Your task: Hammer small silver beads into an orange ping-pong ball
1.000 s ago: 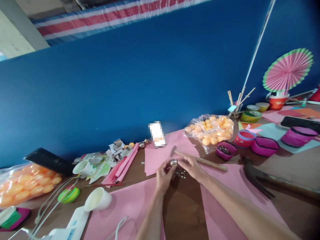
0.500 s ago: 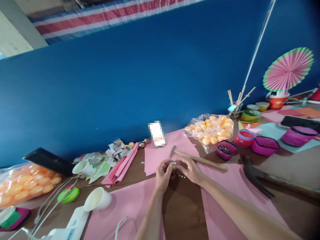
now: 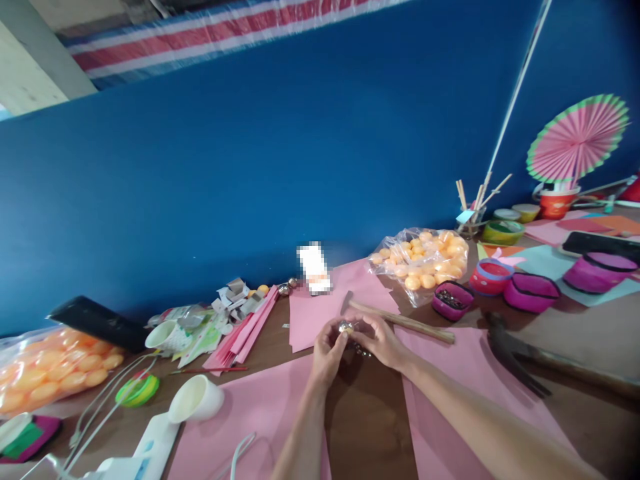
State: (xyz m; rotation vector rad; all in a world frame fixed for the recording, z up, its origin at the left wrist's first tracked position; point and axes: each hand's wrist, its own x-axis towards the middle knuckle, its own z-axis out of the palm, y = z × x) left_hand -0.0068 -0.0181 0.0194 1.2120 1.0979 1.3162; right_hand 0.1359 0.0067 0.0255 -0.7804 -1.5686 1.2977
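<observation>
Both my hands meet over the brown table [image 3: 370, 427] between pink paper sheets [image 3: 260, 413]. My left hand [image 3: 327, 353] pinches a small shiny metal bell [image 3: 344, 327] at its fingertips. My right hand [image 3: 383, 340] has its fingers closed on the same bell from the right. A few more small shiny bells [image 3: 361, 349] lie on the table just under my hands. A small hammer with a wooden handle [image 3: 400, 320] lies just behind my right hand.
A bag of orange balls [image 3: 425, 260] and pink bowls [image 3: 530, 292] stand at the right, with a claw hammer [image 3: 515, 353] nearer. Paper cups [image 3: 197, 398], folded pink strips [image 3: 250, 327], cables and another bag of orange balls [image 3: 50, 373] lie left. A blue wall backs the table.
My right hand's fingers have curled in closer onto the bell held by my left hand. Both hands stay in nearly the same place.
</observation>
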